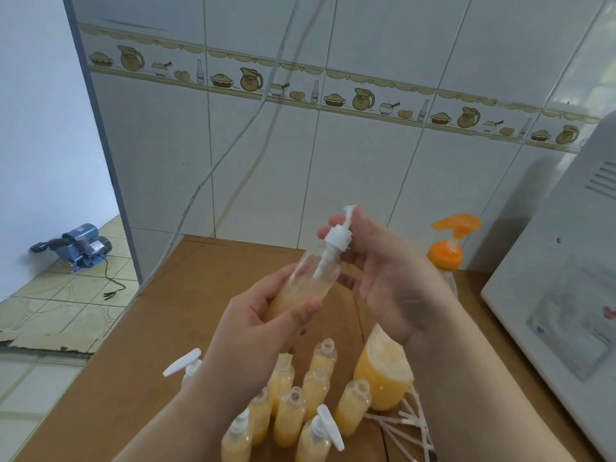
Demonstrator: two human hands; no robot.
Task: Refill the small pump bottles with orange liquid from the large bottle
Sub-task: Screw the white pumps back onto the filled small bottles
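My left hand (pixel 263 325) grips a small clear bottle (pixel 310 278), tilted up to the right and partly filled with orange liquid. My right hand (pixel 383 275) holds the white pump head (pixel 336 238) at the bottle's neck, its tube inside the bottle. Below on the brown table (pixel 133 378) stand several small bottles (pixel 290 415) of orange liquid; some are open, others carry white pumps (pixel 328 428). The large bottle (pixel 380 371) of orange liquid stands just right of them, partly behind my right wrist.
An orange pump dispenser (pixel 448 251) stands at the back by the tiled wall. A white appliance (pixel 566 295) fills the right side. Loose white pump tubes (pixel 406 425) lie near the large bottle. A cable (pixel 213 171) hangs down the wall. A blue machine (pixel 80 246) sits on the floor left.
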